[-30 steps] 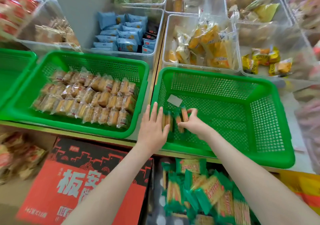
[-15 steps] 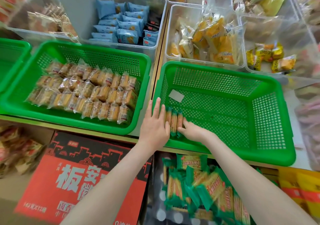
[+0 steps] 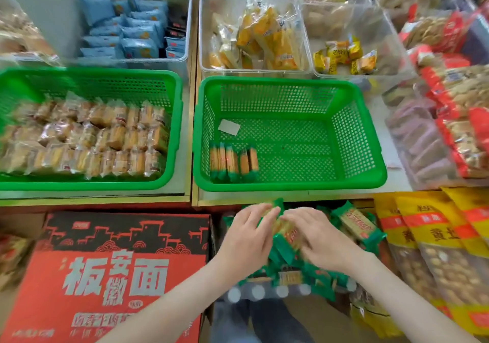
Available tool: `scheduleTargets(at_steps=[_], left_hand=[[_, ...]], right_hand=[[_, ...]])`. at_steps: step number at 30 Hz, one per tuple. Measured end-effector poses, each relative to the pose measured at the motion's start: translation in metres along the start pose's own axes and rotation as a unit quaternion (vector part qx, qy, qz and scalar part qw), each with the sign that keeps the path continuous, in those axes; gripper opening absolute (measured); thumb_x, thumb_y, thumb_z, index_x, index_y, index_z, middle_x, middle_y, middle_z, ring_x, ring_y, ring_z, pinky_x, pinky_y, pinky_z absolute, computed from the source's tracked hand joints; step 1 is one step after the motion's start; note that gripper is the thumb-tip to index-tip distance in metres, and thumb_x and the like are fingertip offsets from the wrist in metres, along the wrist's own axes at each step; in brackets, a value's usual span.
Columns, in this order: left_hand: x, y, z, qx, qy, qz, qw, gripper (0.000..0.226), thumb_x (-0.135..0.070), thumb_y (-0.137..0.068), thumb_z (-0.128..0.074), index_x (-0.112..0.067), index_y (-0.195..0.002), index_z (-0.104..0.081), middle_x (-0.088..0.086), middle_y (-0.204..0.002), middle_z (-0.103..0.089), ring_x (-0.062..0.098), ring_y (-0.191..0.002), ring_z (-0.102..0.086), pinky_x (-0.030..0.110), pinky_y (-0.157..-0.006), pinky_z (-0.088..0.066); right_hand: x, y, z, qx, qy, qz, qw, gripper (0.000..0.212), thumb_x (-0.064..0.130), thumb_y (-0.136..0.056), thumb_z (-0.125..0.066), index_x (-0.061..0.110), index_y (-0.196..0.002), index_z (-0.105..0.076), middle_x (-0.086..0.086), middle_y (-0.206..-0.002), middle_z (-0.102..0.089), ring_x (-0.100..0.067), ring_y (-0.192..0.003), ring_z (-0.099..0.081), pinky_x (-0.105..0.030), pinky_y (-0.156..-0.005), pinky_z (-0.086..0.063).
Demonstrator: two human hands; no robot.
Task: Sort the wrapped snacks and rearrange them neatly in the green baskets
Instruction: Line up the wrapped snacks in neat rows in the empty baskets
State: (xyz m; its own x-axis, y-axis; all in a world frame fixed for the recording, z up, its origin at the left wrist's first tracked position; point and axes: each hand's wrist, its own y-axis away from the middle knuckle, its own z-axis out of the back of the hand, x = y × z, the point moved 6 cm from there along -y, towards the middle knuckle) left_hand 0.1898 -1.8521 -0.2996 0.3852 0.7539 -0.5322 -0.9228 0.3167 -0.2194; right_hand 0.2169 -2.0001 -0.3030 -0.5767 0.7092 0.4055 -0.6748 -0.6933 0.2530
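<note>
Shelf front [image 3: 291, 197]: snack pile [image 3: 354, 223] under fingers [image 3: 267, 214], below green basket [image 3: 291, 185].

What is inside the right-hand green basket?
In the green basket, a short row of green-wrapped snack packs stands on edge in the near left corner, with a white slip behind them. Anything beneath them is covered.

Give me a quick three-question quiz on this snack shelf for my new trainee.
1. True or false: the left green basket holds clear-wrapped snacks.
2. In the right green basket, the row of green-wrapped packs stands at: A, far right corner; B, near left corner; C, middle.
3. What do the left hand and right hand touch?
Key: 1 true; 2 B; 3 the pile of green-wrapped packs below the shelf.
</note>
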Motion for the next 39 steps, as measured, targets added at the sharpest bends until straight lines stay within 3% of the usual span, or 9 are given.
scheduleTargets(at_steps=[2, 7, 14, 17, 21, 25, 29, 32, 39], left_hand=[[-0.005, 0.010, -0.017, 0.050, -0.003, 0.013, 0.999, 0.042, -0.015, -0.089, -0.046, -0.004, -0.128, -0.056, 0.015, -0.124, -0.059, 0.031, -0.112, -0.054, 0.042, -0.096, -0.047], [-0.008, 0.015, -0.037, 0.145, -0.045, 0.040, 0.988, 0.049, -0.024, -0.084, -0.044, -0.009, -0.129, -0.055, 0.012, -0.122, -0.060, 0.030, -0.106, -0.058, 0.039, -0.087, -0.053], [-0.021, 0.012, -0.042, 0.160, -0.120, 0.059, 0.978, 0.035, -0.038, -0.078, -0.057, -0.014, -0.101, -0.067, 0.007, -0.091, -0.063, 0.028, -0.077, -0.060, 0.034, -0.061, -0.049], [-0.030, 0.006, -0.052, 0.191, -0.162, 0.078, 0.965, 0.053, -0.049, -0.058, -0.082, -0.013, -0.094, -0.068, 0.007, -0.081, -0.063, 0.027, -0.072, -0.060, 0.035, -0.060, -0.050], [-0.033, -0.003, -0.055, 0.168, -0.185, 0.099, 0.963, 0.061, -0.021, -0.039, -0.091, -0.009, -0.095, -0.070, 0.010, -0.075, -0.061, 0.027, -0.064, -0.058, 0.030, -0.050, -0.045], [-0.029, 0.000, -0.036, 0.150, -0.068, 0.147, 0.975, 0.056, -0.023, -0.082, -0.065, -0.013, -0.135, -0.048, 0.011, -0.117, -0.054, 0.030, -0.104, -0.049, 0.034, -0.084, -0.043], [-0.026, -0.009, 0.010, 0.062, 0.218, 0.252, 0.941, 0.044, -0.033, -0.092, -0.060, -0.023, -0.133, -0.046, -0.008, -0.122, -0.052, 0.009, -0.112, -0.048, 0.022, -0.090, -0.038], [-0.021, -0.023, 0.033, 0.032, 0.382, 0.304, 0.872, 0.029, -0.036, -0.090, -0.064, -0.025, -0.116, -0.054, -0.013, -0.114, -0.061, 0.001, -0.104, -0.058, 0.027, -0.092, -0.048], [0.032, -0.073, 0.072, 0.033, 0.316, 0.264, 0.911, 0.021, -0.035, -0.100, -0.045, -0.027, -0.116, -0.057, -0.012, -0.119, -0.062, 0.008, -0.112, -0.056, 0.029, -0.094, -0.043]], right_hand=[[-0.010, 0.013, -0.031, 0.091, 0.065, -0.022, 0.993, 0.083, 0.005, -0.083, -0.050, 0.027, -0.153, -0.009, 0.004, -0.159, -0.010, -0.018, -0.144, -0.003, -0.037, -0.117, -0.005], [-0.015, 0.013, -0.035, -0.017, 0.120, -0.009, 0.993, 0.088, 0.003, -0.049, -0.083, 0.013, -0.130, -0.051, -0.006, -0.130, -0.058, -0.023, -0.125, -0.039, -0.038, -0.106, -0.035], [-0.027, 0.049, -0.001, -0.219, -0.121, -0.104, 0.963, 0.075, -0.016, -0.072, -0.062, 0.016, -0.137, -0.045, 0.000, -0.141, -0.044, -0.006, -0.138, -0.025, -0.044, -0.114, -0.029], [-0.020, 0.060, 0.003, -0.220, -0.066, -0.080, 0.970, 0.086, -0.016, -0.067, -0.069, 0.019, -0.139, -0.039, -0.002, -0.141, -0.043, -0.013, -0.139, -0.027, -0.037, -0.116, -0.023], [-0.011, 0.066, 0.003, -0.208, 0.016, -0.042, 0.977, 0.086, -0.010, -0.062, -0.074, 0.011, -0.138, -0.039, -0.007, -0.140, -0.044, -0.022, -0.136, -0.032, -0.031, -0.115, -0.016], [-0.009, 0.067, 0.011, -0.245, -0.022, -0.060, 0.967, 0.075, -0.001, -0.072, -0.073, 0.018, -0.137, -0.041, -0.002, -0.135, -0.047, -0.014, -0.133, -0.033, -0.035, -0.113, -0.023], [-0.006, 0.055, 0.030, -0.255, -0.295, -0.215, 0.895, 0.056, 0.029, -0.083, -0.073, 0.030, -0.131, -0.043, 0.016, -0.125, -0.050, 0.004, -0.116, -0.044, -0.019, -0.101, -0.037], [0.008, 0.028, 0.047, -0.232, -0.494, -0.213, 0.810, 0.037, 0.029, -0.078, -0.072, 0.023, -0.113, -0.058, 0.014, -0.101, -0.070, -0.002, -0.097, -0.063, -0.017, -0.084, -0.048], [0.012, -0.080, 0.079, -0.167, -0.610, -0.181, 0.753, 0.025, 0.016, -0.088, -0.064, 0.008, -0.112, -0.063, -0.007, -0.106, -0.071, -0.018, -0.094, -0.067, -0.033, -0.086, -0.053]])
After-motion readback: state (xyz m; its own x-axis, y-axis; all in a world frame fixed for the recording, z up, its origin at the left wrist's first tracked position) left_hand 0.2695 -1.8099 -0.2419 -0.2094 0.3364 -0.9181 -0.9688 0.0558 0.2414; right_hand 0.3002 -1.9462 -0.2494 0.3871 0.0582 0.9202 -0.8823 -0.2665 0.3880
